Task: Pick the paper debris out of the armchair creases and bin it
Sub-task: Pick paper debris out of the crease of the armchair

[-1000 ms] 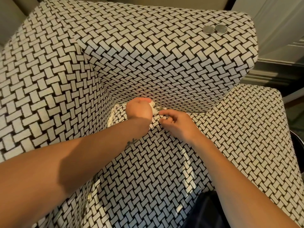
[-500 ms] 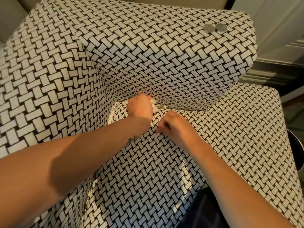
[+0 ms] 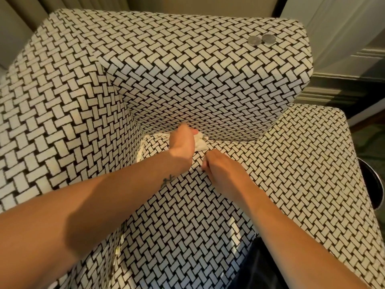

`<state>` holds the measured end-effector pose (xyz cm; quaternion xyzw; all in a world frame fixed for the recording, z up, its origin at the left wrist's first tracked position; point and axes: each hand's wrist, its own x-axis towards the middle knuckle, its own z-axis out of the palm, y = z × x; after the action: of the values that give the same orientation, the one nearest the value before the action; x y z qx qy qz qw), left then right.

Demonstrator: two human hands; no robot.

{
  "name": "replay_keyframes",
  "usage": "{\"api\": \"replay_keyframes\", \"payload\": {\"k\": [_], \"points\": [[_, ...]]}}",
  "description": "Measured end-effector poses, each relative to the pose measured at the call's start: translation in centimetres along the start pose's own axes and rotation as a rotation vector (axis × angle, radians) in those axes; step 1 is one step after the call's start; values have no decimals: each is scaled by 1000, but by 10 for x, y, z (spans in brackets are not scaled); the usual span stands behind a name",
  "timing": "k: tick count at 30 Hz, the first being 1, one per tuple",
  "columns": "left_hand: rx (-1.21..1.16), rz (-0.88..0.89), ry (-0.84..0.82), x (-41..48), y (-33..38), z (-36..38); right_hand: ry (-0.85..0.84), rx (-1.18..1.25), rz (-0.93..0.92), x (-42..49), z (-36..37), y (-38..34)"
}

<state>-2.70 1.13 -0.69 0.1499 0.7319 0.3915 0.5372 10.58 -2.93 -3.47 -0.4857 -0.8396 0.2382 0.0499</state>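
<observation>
A black-and-white woven-pattern armchair (image 3: 208, 84) fills the view. My left hand (image 3: 181, 142) is a fist at the crease where the seat cushion meets the armrest, shut on a wad of white paper debris (image 3: 200, 142) that sticks out to its right. My right hand (image 3: 218, 165) rests on the seat cushion (image 3: 187, 215) just below and right of the paper, fingers curled and pinched together. Whether they pinch a small scrap is hidden.
Two coins (image 3: 261, 39) lie on top of the armrest at the upper right. A round dark bin rim (image 3: 375, 184) shows at the right edge beside the chair. Dark fabric (image 3: 260, 268) lies at the bottom. A white skirting and wall are behind.
My right hand has drawn back slightly from the crease and curled its fingers tighter. My left hand stays at the crease with the paper. The camera has shifted a little.
</observation>
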Motion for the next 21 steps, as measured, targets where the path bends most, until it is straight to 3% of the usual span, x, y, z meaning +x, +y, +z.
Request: {"api": "replay_keyframes", "payload": {"k": [3, 8, 11, 16, 21], "points": [[32, -2, -44, -1, 0, 1, 33, 52, 100, -1, -11, -1], [104, -21, -259, -9, -4, 7, 292, 233, 175, 7, -13, 8], [103, -62, -371, -14, -7, 12, 290, 221, 168, 11, -9, 8], [52, -95, -372, -5, -12, 13, 256, 271, 180, 13, -10, 10], [7, -82, -445, -14, -9, 10, 242, 588, 195, -1, -16, 11]]}}
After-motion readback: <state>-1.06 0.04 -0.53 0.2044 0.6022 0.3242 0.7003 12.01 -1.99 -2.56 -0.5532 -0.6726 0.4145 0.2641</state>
